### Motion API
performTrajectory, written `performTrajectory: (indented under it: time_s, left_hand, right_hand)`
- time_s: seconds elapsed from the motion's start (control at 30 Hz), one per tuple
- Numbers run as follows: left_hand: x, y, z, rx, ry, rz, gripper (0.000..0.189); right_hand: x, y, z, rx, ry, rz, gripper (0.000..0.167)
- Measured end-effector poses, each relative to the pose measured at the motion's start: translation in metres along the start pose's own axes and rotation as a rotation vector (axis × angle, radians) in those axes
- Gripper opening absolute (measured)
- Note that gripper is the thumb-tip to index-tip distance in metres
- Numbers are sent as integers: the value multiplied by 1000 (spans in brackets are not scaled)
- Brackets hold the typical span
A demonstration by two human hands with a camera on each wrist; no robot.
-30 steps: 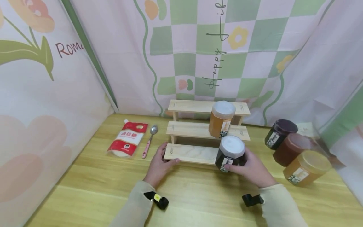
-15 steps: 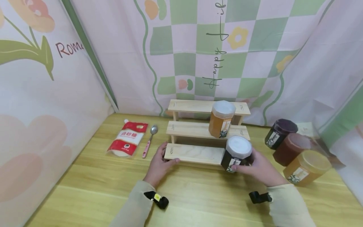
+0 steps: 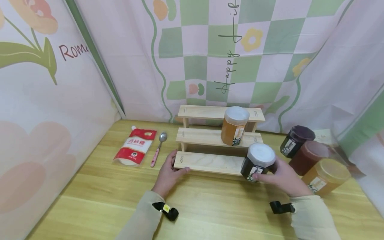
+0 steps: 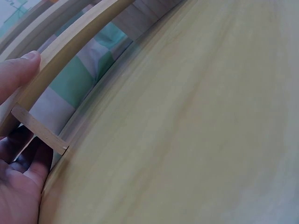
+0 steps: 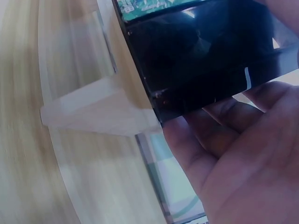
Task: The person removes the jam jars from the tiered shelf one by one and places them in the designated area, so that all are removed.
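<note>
My right hand (image 3: 283, 176) grips a dark jar (image 3: 249, 170) with a white lid, thumb on its front label. The jar stands upright at the right end of the lowest step of a three-step wooden rack (image 3: 210, 162). In the right wrist view, my fingers curl beneath the black jar (image 5: 201, 51), close by the rack's end support (image 5: 88, 109). My left hand (image 3: 167, 176) holds the left end of the lowest step. Its thumb (image 4: 18, 72) lies on the board while the other fingers reach below. An amber jar (image 3: 230, 131) with a white lid occupies the middle step's right side.
On the right of the table, a dark purple jar (image 3: 295, 143), a reddish-brown jar (image 3: 307, 160) and a yellow-orange jar (image 3: 325, 178) are grouped together. Left of the rack lie a red-and-white sugar bag (image 3: 135, 148) and a pink-handled spoon (image 3: 157, 153). A patterned curtain (image 3: 195, 66) hangs behind.
My right hand has slid the dark jar rightward along the lowest step toward its end. My left hand has kept its hold on the rack, which stays in place.
</note>
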State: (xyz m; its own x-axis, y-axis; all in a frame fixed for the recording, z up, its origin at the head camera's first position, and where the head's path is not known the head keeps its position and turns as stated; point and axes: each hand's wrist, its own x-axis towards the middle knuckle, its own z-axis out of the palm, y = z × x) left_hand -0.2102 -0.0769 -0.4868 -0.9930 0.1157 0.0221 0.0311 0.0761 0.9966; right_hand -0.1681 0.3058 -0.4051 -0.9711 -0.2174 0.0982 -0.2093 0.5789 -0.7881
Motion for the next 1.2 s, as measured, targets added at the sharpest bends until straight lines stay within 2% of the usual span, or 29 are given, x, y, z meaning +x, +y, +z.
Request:
performTrajectory:
  time_s: [0.27, 0.43, 0.63, 1.0, 1.2]
  left_hand:
    - [-1, 1, 0, 8, 4, -4, 94]
    - [-2, 1, 0, 4, 3, -9, 95]
    - [-2, 2, 0, 0, 2, -7, 94]
    - [-2, 4, 2, 2, 0, 5, 95]
    - [-1, 3, 3, -21, 3, 22, 92]
  right_hand:
    - [-1, 5, -6, -64, 73, 16, 91]
    - [-2, 10, -9, -112, 144, 71, 91]
    - [-2, 15, -9, -74, 207, 121, 92]
    - [-6, 21, -13, -8, 268, 178, 97]
    - [-7, 25, -12, -15, 413, 211, 94]
